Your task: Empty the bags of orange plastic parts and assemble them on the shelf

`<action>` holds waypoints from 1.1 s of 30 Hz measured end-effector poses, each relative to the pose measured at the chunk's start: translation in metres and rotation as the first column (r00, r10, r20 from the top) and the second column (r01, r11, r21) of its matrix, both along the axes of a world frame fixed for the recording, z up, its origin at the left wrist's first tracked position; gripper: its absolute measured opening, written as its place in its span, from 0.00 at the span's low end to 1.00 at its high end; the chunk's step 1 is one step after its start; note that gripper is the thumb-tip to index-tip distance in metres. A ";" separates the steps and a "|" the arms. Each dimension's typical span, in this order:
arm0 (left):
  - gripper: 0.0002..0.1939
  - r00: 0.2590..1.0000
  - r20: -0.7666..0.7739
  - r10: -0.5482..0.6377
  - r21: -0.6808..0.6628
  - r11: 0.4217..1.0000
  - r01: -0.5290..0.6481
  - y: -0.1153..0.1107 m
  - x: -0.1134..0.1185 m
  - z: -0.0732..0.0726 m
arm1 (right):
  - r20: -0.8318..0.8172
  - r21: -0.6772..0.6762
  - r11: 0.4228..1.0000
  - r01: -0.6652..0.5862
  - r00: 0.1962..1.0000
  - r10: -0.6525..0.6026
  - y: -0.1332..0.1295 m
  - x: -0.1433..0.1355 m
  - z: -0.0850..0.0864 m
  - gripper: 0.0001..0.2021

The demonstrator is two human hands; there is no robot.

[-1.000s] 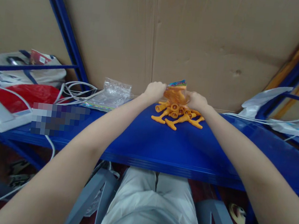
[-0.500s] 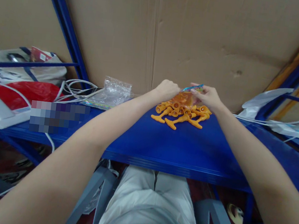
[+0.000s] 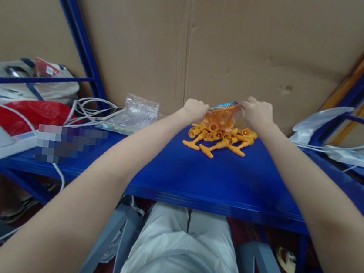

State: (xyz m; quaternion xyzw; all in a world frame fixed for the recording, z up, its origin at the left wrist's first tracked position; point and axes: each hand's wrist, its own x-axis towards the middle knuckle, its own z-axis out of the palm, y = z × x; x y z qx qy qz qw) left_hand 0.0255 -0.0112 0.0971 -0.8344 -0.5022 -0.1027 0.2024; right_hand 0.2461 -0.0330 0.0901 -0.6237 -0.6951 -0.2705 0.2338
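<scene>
Nearest, pale trousers (image 3: pixel 185 251) show between two grey armrests (image 3: pixel 263 259), with the near edge of a blue table (image 3: pixel 193 179) running across just beyond. Past a bare stretch of that surface, toward its far side and a little right of centre, lies a heap of orange pieces (image 3: pixel 212 152). They are one even, saturated orange, smooth and plastic-looking, with a slight sheen. Several ends nearest the person have a crossbar, like a T or a foot, on a slim stem; elsewhere in the heap round, hollow cup-like ends face the near side, darker inside. The pieces overlap, so their number cannot be told.

Over the heap's far part stands a clear bag (image 3: pixel 223 115), glossy and creased, orange showing through it, with a blue and multicoloured strip along its slanting top, higher on the right. The left hand (image 3: pixel 196 110) has its fingers curled together, clamped on the bag's left edge; the right hand (image 3: pixel 257 114) grips the right edge, fingers bent, though some fingertips are hidden. Farther left lies crumpled clear plastic (image 3: pixel 141 113). Farthest stands a brown cardboard wall (image 3: pixel 131 34).
</scene>
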 end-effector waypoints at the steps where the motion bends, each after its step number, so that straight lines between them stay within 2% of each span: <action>1: 0.18 1.000 0.014 0.003 0.014 1.000 -0.003 0.000 0.003 0.001 | 0.003 -0.005 1.000 0.006 1.000 -0.006 0.006 0.001 0.002 0.17; 5: 0.18 0.994 0.111 0.013 0.068 0.997 -0.021 0.001 0.019 0.001 | -0.111 0.021 1.000 0.001 0.994 0.002 0.028 0.008 0.011 0.14; 8: 0.21 0.977 0.214 0.020 0.084 0.996 -0.039 0.004 0.025 -0.002 | -0.330 -0.026 0.999 -0.033 0.944 0.023 0.034 0.009 0.016 0.13; 9: 0.21 0.968 0.250 0.022 0.075 0.996 -0.042 0.006 0.025 -0.003 | -0.438 -0.074 0.994 -0.077 0.898 0.037 0.034 0.008 0.018 0.13; 11: 0.21 0.943 0.331 0.021 0.052 0.998 -0.040 0.012 0.023 -0.005 | -0.656 -0.141 0.968 -0.208 0.752 0.066 0.031 0.006 0.020 0.13; 14: 0.23 0.886 0.463 -0.022 0.025 1.000 0.012 0.021 0.018 -0.004 | -0.855 -0.071 0.938 -0.339 0.505 0.118 0.027 0.001 0.021 0.10; 16: 0.24 0.850 0.524 -0.045 -0.028 0.997 0.070 0.022 0.016 -0.001 | -0.894 -0.033 0.935 -0.353 0.429 0.130 0.026 -0.001 0.020 0.07; 19: 0.22 0.826 0.562 -0.039 -0.130 0.982 0.136 0.018 0.013 0.008 | -0.878 -0.027 0.931 -0.365 0.454 0.153 0.028 -0.001 0.019 0.10; 21: 0.22 0.791 0.610 -0.052 -0.123 0.980 0.159 0.012 0.011 0.015 | -0.853 0.063 0.927 -0.369 0.462 0.242 0.031 -0.001 0.019 0.13; 23: 0.22 0.730 0.680 -0.067 -0.093 0.980 0.177 0.006 0.009 0.022 | -0.834 0.182 0.910 -0.372 0.433 0.344 0.034 -0.001 0.020 0.13; 25: 0.22 0.680 0.731 -0.054 -0.120 0.971 0.207 0.002 0.007 0.025 | -0.835 0.227 0.893 -0.389 0.394 0.384 0.036 -0.003 0.022 0.13; 28: 0.19 0.638 0.770 0.013 -0.237 0.934 0.266 -0.002 0.004 0.022 | -0.881 0.193 0.890 -0.414 0.326 0.343 0.035 -0.006 0.021 0.11; 33: 0.28 0.561 0.801 0.208 -0.451 0.826 0.337 -0.001 -0.003 0.006 | -0.936 0.200 0.888 -0.415 0.187 0.298 0.029 -0.010 0.011 0.14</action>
